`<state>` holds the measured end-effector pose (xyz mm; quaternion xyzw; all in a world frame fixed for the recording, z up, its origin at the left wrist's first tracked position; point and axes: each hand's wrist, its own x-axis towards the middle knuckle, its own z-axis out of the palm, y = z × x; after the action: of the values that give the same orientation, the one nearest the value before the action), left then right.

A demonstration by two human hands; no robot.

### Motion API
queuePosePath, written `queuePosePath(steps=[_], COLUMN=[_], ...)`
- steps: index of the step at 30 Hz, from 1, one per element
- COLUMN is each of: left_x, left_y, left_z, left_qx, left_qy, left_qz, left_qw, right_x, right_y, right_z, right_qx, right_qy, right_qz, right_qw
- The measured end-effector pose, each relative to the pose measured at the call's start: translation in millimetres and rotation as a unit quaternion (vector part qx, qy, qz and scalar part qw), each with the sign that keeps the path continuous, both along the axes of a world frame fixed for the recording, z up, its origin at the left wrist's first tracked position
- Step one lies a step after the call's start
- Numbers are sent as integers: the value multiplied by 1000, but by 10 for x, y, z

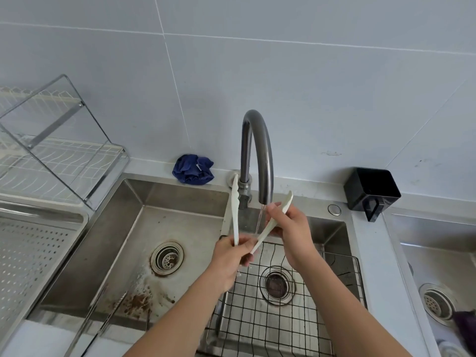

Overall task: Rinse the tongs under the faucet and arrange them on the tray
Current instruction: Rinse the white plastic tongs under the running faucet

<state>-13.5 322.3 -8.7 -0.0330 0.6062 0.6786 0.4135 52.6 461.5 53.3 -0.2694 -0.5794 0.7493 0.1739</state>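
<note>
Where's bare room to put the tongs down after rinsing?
The tray left of the sink, by the rack, shows bare. Counter between faucet and black cup is narrow, with a button. Crowded under the faucet: left hand and right hand hold the tongs.

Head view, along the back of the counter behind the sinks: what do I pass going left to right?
Dish rack → blue cloth → faucet → round metal button → black container.
</note>
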Motion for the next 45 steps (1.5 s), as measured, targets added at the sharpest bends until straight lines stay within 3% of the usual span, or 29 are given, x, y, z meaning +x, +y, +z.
queuePosePath(steps=[7, 9, 13, 17, 22, 24, 28, 32, 35, 40, 45], left_x=[160, 145, 120, 143, 154, 152, 118, 125, 186, 233, 221], left_y=[112, 110, 83, 38, -79, -120, -186, -256, -274, -280, -284], left_z=[-32, -35, -34, -9, 32, 51, 77, 50, -10, -92, -75], left_qx=[-25, -21, -21, -26, -80, -88, -76, 11, 59, 71, 21], left_qy=[-76, -62, -44, -36, -5, 5, -27, -147, -203, -121, -32], left_qz=[-16, -9, -5, 13, -14, -27, -77, -141, -120, -81, -17], left_qw=[997, 998, 999, 999, 997, 996, 994, 979, 970, 987, 999], right_x=[170, 126, 1, -96, -133, -144, -120, 3, 68, 55, -69], right_y=[107, 138, 162, 105, -73, -127, -158, -124, -71, 22, -61], right_z=[-49, -94, -250, -419, -536, -577, -611, -675, -710, -646, -544], right_qx=[-121, -128, -47, -18, -163, -180, -172, -114, -62, 46, 58], right_qy=[74, 39, -92, -128, -94, -86, -86, -113, -138, -168, -152], right_qz=[51, 14, -42, -83, 33, 33, -3, -55, -112, -141, -107], right_qw=[989, 991, 994, 988, 982, 979, 981, 985, 982, 975, 981])
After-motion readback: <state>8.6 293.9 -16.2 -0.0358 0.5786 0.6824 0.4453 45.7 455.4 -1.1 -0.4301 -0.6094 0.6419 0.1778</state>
